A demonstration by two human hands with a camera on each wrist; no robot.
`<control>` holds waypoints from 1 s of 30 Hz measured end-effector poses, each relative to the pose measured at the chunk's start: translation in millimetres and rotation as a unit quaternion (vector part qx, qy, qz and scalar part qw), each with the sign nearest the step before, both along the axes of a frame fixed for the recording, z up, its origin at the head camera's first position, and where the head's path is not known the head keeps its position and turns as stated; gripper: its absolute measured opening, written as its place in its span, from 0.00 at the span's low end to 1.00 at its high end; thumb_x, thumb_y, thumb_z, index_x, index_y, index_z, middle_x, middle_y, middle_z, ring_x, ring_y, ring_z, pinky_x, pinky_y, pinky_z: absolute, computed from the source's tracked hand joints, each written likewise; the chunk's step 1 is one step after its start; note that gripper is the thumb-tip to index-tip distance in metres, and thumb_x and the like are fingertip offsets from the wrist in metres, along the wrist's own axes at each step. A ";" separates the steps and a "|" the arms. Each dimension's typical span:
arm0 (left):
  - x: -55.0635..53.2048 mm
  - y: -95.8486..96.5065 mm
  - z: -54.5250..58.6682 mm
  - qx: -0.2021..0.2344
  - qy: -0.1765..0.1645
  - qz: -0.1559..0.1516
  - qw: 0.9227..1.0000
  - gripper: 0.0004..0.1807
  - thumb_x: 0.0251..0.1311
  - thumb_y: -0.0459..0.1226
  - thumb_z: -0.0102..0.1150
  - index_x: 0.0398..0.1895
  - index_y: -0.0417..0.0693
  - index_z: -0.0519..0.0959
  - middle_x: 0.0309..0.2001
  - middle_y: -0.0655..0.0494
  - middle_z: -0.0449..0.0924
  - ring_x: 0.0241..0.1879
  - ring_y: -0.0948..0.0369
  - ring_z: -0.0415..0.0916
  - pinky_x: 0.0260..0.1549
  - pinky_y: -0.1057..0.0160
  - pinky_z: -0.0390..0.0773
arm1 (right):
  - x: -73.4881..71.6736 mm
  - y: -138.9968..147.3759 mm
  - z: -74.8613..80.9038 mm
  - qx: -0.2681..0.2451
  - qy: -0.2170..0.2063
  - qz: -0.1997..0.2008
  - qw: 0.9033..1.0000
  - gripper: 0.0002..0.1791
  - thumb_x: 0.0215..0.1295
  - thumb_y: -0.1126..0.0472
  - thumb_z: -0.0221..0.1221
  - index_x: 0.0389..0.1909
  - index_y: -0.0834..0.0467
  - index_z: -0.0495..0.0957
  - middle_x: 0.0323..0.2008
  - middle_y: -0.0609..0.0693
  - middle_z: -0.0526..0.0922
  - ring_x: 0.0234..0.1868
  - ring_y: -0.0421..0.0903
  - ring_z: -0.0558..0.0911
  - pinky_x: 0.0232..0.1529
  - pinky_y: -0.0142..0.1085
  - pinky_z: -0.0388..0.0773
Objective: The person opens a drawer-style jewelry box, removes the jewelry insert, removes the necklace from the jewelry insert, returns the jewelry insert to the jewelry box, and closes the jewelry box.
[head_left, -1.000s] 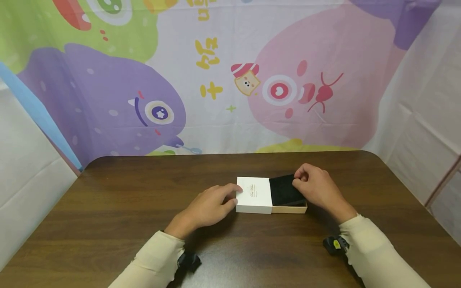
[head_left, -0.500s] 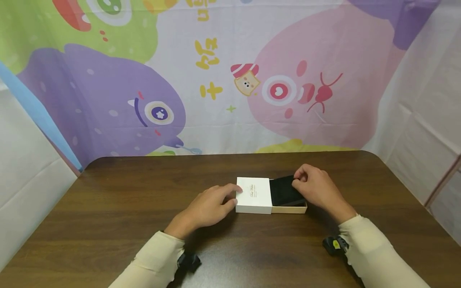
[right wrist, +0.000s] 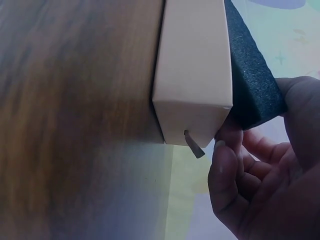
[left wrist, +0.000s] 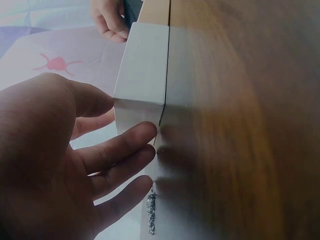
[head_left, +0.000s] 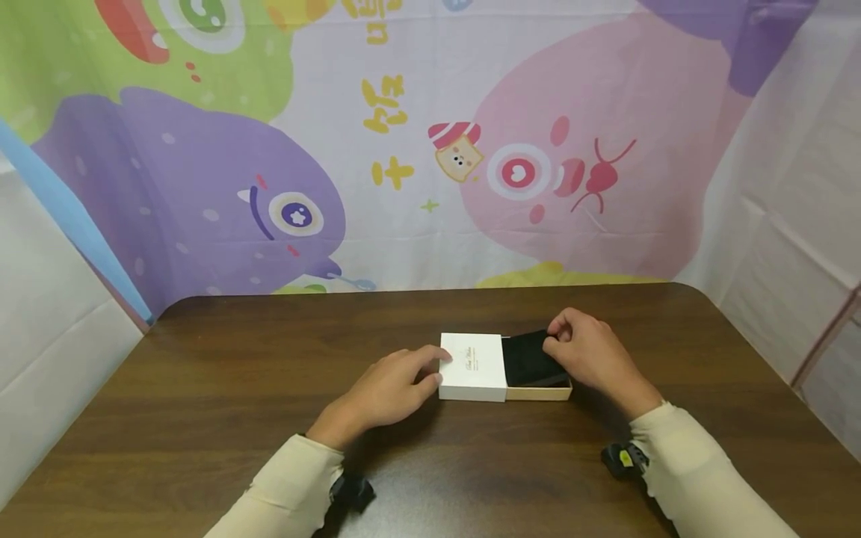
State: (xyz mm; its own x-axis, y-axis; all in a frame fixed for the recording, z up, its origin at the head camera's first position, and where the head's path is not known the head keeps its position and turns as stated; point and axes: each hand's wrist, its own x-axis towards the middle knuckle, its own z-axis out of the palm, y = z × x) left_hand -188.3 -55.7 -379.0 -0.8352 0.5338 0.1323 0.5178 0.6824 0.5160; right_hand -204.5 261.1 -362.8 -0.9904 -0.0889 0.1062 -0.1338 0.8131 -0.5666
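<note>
A white sliding box sleeve [head_left: 471, 366] with small gold print lies on the table, covering the left part of a pale tan tray [head_left: 538, 393]. A black foam pad [head_left: 531, 359] sits tilted in the exposed part of the tray, its right end raised above the rim in the right wrist view. My right hand [head_left: 588, 350] pinches the pad's raised right end between thumb and fingers. With loosely spread fingers, my left hand [head_left: 390, 385] touches the sleeve's left end. From the tray's end wall hangs a short ribbon tab [right wrist: 194, 145]. What lies under the pad is hidden.
The brown wooden table [head_left: 235, 403] extends around the box on all sides. A cartoon-printed cloth [head_left: 403, 246] hangs behind its far edge, with pale cloth walls at left and right. Both wrists carry small black cameras.
The black pad has sunk very slightly, and a sliver of the tray's far rim now shows. Both hands stay in nearly the same places; the head view has shifted a little.
</note>
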 end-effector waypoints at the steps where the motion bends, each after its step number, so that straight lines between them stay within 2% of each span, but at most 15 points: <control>1: 0.0 -0.1 -0.1 -0.001 0.001 0.000 1.000 0.17 0.71 0.41 0.56 0.61 0.58 0.77 0.44 0.60 0.84 0.48 0.59 0.79 0.48 0.52 0.76 | 0.0 -0.3 0.3 0.001 0.000 -0.001 1.000 0.12 0.63 0.57 0.60 0.43 0.60 0.77 0.33 0.52 0.79 0.34 0.49 0.77 0.37 0.43 0.73; 12: 0.5 0.0 -0.5 -0.003 -0.003 0.005 1.000 0.17 0.71 0.43 0.56 0.61 0.61 0.76 0.43 0.62 0.84 0.48 0.60 0.78 0.48 0.53 0.75 | -1.0 1.5 -0.5 0.018 -0.027 -0.014 0.999 0.14 0.65 0.54 0.62 0.43 0.60 0.77 0.35 0.52 0.80 0.36 0.50 0.78 0.38 0.46 0.74; 24: -0.1 -0.6 -0.5 -0.001 -0.004 0.003 1.000 0.17 0.71 0.43 0.55 0.61 0.59 0.76 0.45 0.61 0.84 0.49 0.59 0.78 0.49 0.52 0.75 | -1.3 -0.1 -0.4 0.030 -0.023 -0.014 0.999 0.13 0.64 0.55 0.63 0.42 0.59 0.78 0.32 0.50 0.79 0.33 0.47 0.77 0.35 0.44 0.73; 27: 0.2 -0.5 -0.4 -0.001 -0.006 0.005 1.000 0.17 0.71 0.43 0.55 0.62 0.61 0.76 0.45 0.61 0.84 0.49 0.60 0.78 0.49 0.52 0.75 | -0.9 -0.4 -0.2 0.028 -0.013 -0.016 0.999 0.12 0.63 0.55 0.62 0.41 0.59 0.79 0.31 0.50 0.78 0.32 0.47 0.77 0.34 0.43 0.72; 30: 0.3 -0.3 -0.4 -0.001 -0.002 0.001 1.000 0.17 0.71 0.43 0.55 0.61 0.60 0.76 0.44 0.61 0.84 0.48 0.60 0.78 0.48 0.52 0.76 | 0.0 -1.0 -0.2 0.017 0.016 -0.013 1.000 0.09 0.63 0.57 0.62 0.38 0.59 0.79 0.30 0.50 0.78 0.31 0.47 0.76 0.34 0.42 0.72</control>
